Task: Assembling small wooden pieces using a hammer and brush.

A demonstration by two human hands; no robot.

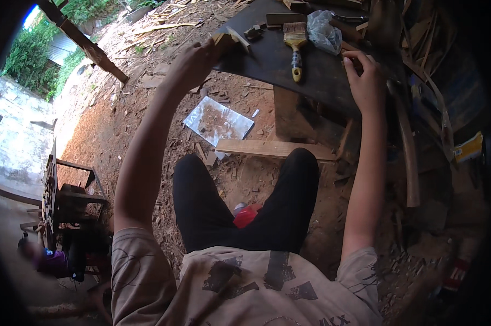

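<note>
My left hand (198, 58) is at the table's left corner, its fingers closed round a small wooden block (222, 42). A thin pale piece of wood (238, 39) stands tilted beside that block. My right hand (365, 71) is over the right part of the dark tabletop (251, 64), thumb and fingers bent together in a pinch. What lies between those fingertips is too small to make out. Between the hands lies a paintbrush (295, 46) with a yellow and grey handle, bristles pointing away from me. A crumpled clear plastic bag (324, 32) is next to it.
Wood offcuts (419, 38) pile up at the right, near a long curved wooden handle (406, 146). Below the table, a plank (272, 148) lies across in front of my knees. A dusty white sheet (218, 120) rests on the littered ground. Another person (55, 261) is at the far left.
</note>
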